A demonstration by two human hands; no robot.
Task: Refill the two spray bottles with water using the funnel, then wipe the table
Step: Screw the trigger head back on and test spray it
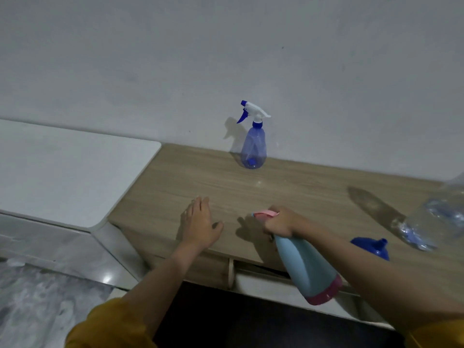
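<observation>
The right hand is wrapped around the pink trigger head of the light-blue spray bottle, tilting it nozzle-forward over the desk, probably to spray the top before wiping. The left hand lies open and flat on the wood, seemingly for balance. The capped blue spray bottle stands by the wall, and the blue funnel lies near the right arm.

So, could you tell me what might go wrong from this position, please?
1. The right hand grips the light blue spray bottle by its head, tilted with its base out past the table edge; a slip would likely drop it to the floor.
2. The blue funnel lies near that same edge, close to the right forearm, and could be knocked off.
3. The clear plastic bottle lies on its side and might roll.
</observation>
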